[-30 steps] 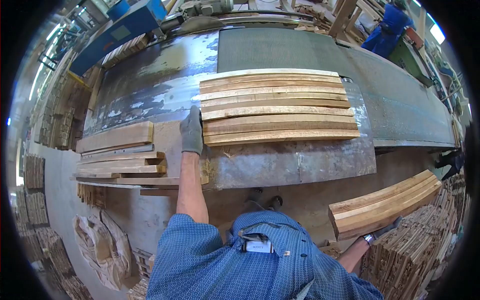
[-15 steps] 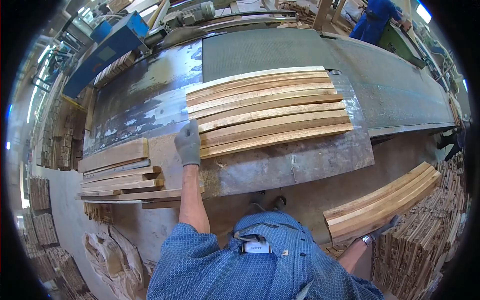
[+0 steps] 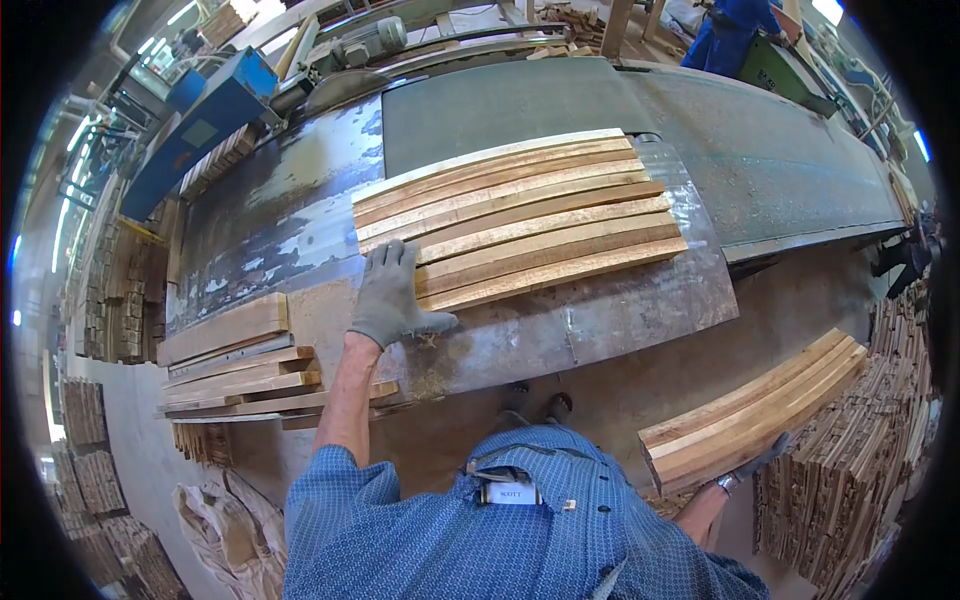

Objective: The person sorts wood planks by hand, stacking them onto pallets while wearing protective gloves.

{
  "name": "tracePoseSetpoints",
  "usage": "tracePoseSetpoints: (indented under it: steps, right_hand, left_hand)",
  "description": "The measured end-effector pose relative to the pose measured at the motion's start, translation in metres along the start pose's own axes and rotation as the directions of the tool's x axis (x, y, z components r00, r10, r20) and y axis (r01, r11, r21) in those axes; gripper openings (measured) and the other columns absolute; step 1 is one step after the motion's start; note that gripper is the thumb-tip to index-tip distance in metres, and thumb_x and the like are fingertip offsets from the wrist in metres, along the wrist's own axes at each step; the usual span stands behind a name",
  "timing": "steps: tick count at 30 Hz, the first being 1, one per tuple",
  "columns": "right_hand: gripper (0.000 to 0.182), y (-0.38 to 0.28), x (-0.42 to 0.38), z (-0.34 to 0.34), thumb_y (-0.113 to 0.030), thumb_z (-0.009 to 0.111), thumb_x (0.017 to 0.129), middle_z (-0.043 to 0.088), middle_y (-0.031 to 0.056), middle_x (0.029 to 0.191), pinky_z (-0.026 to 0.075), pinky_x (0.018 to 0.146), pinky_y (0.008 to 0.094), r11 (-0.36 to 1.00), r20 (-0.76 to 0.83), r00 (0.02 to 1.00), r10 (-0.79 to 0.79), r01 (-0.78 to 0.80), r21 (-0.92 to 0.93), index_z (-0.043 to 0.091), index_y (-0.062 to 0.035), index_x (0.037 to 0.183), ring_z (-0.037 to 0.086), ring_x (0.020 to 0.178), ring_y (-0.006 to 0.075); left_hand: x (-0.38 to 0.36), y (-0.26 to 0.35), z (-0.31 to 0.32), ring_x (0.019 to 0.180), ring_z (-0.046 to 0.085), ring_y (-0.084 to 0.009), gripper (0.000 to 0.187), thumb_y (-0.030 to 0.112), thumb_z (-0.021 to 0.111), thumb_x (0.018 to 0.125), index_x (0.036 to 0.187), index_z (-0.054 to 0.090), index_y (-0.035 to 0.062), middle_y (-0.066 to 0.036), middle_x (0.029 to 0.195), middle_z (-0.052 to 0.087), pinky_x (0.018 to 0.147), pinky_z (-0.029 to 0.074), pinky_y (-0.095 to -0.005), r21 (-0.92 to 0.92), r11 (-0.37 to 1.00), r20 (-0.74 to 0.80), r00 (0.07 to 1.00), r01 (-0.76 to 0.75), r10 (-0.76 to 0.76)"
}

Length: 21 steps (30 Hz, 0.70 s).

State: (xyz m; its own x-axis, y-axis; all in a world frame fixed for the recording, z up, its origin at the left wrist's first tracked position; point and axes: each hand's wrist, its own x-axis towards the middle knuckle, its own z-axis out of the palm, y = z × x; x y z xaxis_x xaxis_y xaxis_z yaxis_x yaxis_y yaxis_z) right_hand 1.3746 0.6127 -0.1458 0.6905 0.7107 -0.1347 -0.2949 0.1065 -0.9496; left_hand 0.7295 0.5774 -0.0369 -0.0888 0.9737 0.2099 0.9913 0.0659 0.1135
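In a grey glove, my left hand lies at the left ends of a row of wooden strips, fingers flat and thumb stretched out toward the near edge. These strips lie side by side on a worn metal table. Down at the right, my gloved right hand is at the near side of a few long boards, held close together. Its fingers are partly hidden by the boards, whose left end juts out over the floor. A tall stack of wood stands beside this hand.
More boards lie at the table's left front corner. A blue machine housing and a motor stand behind. At the back right, a person in blue is by a green machine. A pale sack sits on the floor.
My left hand has turned flatter, its fingers now spread over the strips' ends with the thumb out. The right hand and its boards have shifted slightly; the view has shifted too.
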Motion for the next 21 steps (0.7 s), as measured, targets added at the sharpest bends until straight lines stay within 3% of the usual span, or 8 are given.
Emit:
tracePoseSetpoints:
  steps: [7,9,10,13,15,16,18,21]
  right_hand:
    - [0.072,0.033,0.022,-0.031,-0.054,0.049,0.094,0.053,0.0168,0.132,0.046,0.099,0.0404,1.0,0.053,0.998,-0.016,0.015,0.017,0.04,-0.0009,0.143,0.055,0.116,0.0274]
    - [0.069,0.035,0.034,-0.055,-0.052,0.049,0.095,0.056,0.016,0.127,0.047,0.097,0.0393,0.999,0.025,0.999,-0.03,0.03,0.018,0.043,0.0,0.141,0.057,0.112,0.0263]
    - [0.068,0.036,0.03,-0.055,-0.051,0.049,0.096,0.058,0.0157,0.125,0.048,0.096,0.0388,0.999,0.017,0.999,-0.035,0.034,0.015,0.044,0.0005,0.14,0.057,0.11,0.0257]
    - [0.065,0.04,0.017,-0.057,-0.05,0.049,0.096,0.061,0.015,0.121,0.048,0.094,0.0378,0.999,-0.001,0.999,-0.041,0.041,0.005,0.047,0.0014,0.138,0.059,0.106,0.0246]
    - [0.06,0.022,-0.014,-0.029,-0.044,0.05,0.096,0.061,0.0137,0.118,0.049,0.093,0.0382,0.983,-0.037,0.991,0.132,-0.126,0.132,0.048,0.001,0.136,0.06,0.103,0.0233]
    - [0.07,0.008,-0.037,-0.006,-0.049,0.058,0.091,0.06,0.0139,0.124,0.049,0.094,0.039,0.981,-0.134,0.976,0.171,-0.155,0.117,0.048,-0.001,0.14,0.059,0.109,0.0239]
    - [0.071,0.016,-0.032,-0.018,-0.051,0.058,0.09,0.06,0.0142,0.124,0.049,0.093,0.0395,0.99,-0.137,0.982,0.127,-0.117,0.078,0.048,-0.001,0.139,0.06,0.108,0.0248]
    - [0.074,0.023,-0.034,-0.03,-0.055,0.06,0.087,0.061,0.0148,0.123,0.05,0.092,0.0401,0.996,-0.146,0.986,0.084,-0.078,0.043,0.049,-0.0011,0.138,0.06,0.107,0.0262]
  left_hand:
    - [0.001,0.022,-0.012,0.105,0.052,-0.0349,0.105,0.05,0.09,0.045,0.128,0.049,-0.0005,-0.016,0.11,0.054,0.095,0.043,-0.0448,0.042,0.999,0.063,0.998,-0.024,0.021]
    - [0.001,0.035,-0.018,0.108,0.051,-0.0362,0.106,0.05,0.09,0.045,0.128,0.049,-0.0004,-0.019,0.114,0.052,0.094,0.044,-0.0448,0.079,0.995,0.18,0.981,0.054,-0.068]
    - [0.004,0.041,-0.02,0.108,0.051,-0.0362,0.106,0.05,0.09,0.045,0.128,0.049,-0.0004,-0.019,0.114,0.052,0.094,0.044,-0.0448,0.067,0.998,0.188,0.982,0.011,-0.023]
    - [0.02,0.055,-0.015,0.104,0.051,-0.0343,0.107,0.053,0.09,0.046,0.128,0.048,-0.0009,-0.018,0.114,0.052,0.093,0.043,-0.045,0.14,0.982,0.098,0.989,-0.126,0.113]
    - [0.036,0.066,0.002,0.104,0.05,-0.0351,0.11,0.056,0.089,0.047,0.129,0.047,-0.0025,-0.019,0.115,0.051,0.094,0.043,-0.0456,0.072,0.98,0.026,0.982,-0.186,0.185]
    - [0.045,0.071,0.011,0.104,0.05,-0.0351,0.11,0.056,0.089,0.047,0.129,0.047,-0.0025,-0.019,0.115,0.051,0.094,0.043,-0.0456,0.07,0.978,0.029,0.98,-0.198,0.197]
    - [0.062,0.078,0.029,0.104,0.051,-0.0365,0.114,0.059,0.089,0.047,0.132,0.045,-0.0047,-0.02,0.115,0.051,0.094,0.043,-0.0464,-0.065,0.988,0.086,0.986,-0.138,0.143]
    - [0.064,0.085,0.039,0.104,0.052,-0.0376,0.118,0.059,0.088,0.048,0.135,0.042,-0.007,-0.021,0.116,0.052,0.093,0.043,-0.0473,-0.03,0.991,0.086,0.987,-0.131,0.133]
